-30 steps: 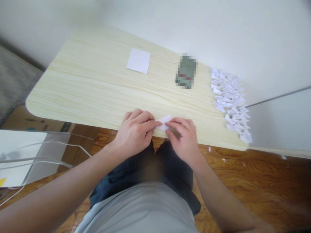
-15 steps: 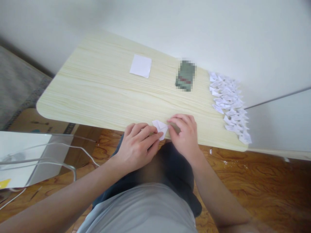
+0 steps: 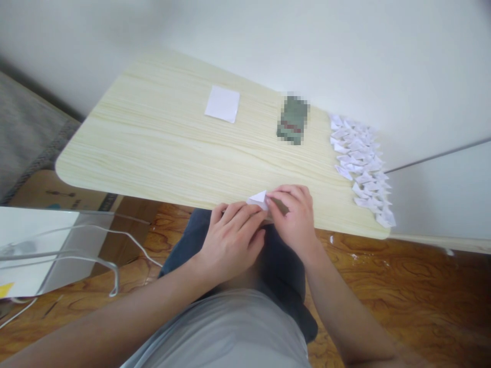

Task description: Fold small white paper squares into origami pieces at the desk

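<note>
A small folded white paper piece [image 3: 258, 199] sits at the near edge of the light wooden table [image 3: 161, 148], pinched from both sides. My left hand [image 3: 233, 237] grips its left end with curled fingers. My right hand [image 3: 293, 217] holds its right end, fingers bent over it. Only a pointed white tip of the paper shows between the fingers.
A flat white paper sheet [image 3: 223, 104] lies toward the table's far side. A blurred dark green object [image 3: 293, 119] sits right of it. Several folded white paper pieces [image 3: 360, 166] are piled along the table's right end by the wall. White cables [image 3: 95, 245] and a white box are at lower left.
Both hands have shifted slightly right along the table edge. The paper piece has been folded smaller, from a wider strip to a pointed shape.
</note>
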Available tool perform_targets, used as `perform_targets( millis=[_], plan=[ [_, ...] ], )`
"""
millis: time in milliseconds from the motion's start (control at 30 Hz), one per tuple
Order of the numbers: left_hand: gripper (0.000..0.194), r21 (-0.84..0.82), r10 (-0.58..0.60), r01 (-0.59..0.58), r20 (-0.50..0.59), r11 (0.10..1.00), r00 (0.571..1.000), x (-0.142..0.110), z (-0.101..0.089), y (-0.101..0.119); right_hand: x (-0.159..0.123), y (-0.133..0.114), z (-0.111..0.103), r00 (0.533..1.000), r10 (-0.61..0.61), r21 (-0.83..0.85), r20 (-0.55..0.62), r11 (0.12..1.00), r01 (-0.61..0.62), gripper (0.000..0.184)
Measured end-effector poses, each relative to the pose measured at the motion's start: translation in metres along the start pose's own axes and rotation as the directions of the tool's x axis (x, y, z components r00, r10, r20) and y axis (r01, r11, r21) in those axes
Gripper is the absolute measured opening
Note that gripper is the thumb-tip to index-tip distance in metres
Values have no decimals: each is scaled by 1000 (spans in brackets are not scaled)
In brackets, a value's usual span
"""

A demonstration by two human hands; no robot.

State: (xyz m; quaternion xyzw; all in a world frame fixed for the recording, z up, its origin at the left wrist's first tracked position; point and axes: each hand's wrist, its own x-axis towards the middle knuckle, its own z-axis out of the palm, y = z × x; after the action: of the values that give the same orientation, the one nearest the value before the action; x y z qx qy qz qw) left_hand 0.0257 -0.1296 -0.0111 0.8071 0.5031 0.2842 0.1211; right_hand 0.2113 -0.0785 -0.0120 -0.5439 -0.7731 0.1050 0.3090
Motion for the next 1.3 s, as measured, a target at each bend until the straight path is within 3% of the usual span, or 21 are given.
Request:
perform_targets(
  millis=[133,233,367,833,1300],
  plan=[
    [26,-23,21,-23,-93,999,995,14,-10,-16,2,2,-1,999,-16,-12,44,1000,17,14],
    [34,-32,67,-67,-13,997,998,26,-15,-31,4,3,-1,998,-32,2,50,999,32,14],
    [27,-23,121,-121,43,992,992,29,-12,-41,1,3,-1,996,-65,30,62,998,64,15],
    [23,-22,116,-116,1,993,993,20,-9,-42,-8,-4,-18,969,-101,14,227,995,100,38],
    [25,-10,149,-149,-46,989,988,13,-5,-44,-15,-6,-13,971,-128,52,201,991,120,40]
  ],
)
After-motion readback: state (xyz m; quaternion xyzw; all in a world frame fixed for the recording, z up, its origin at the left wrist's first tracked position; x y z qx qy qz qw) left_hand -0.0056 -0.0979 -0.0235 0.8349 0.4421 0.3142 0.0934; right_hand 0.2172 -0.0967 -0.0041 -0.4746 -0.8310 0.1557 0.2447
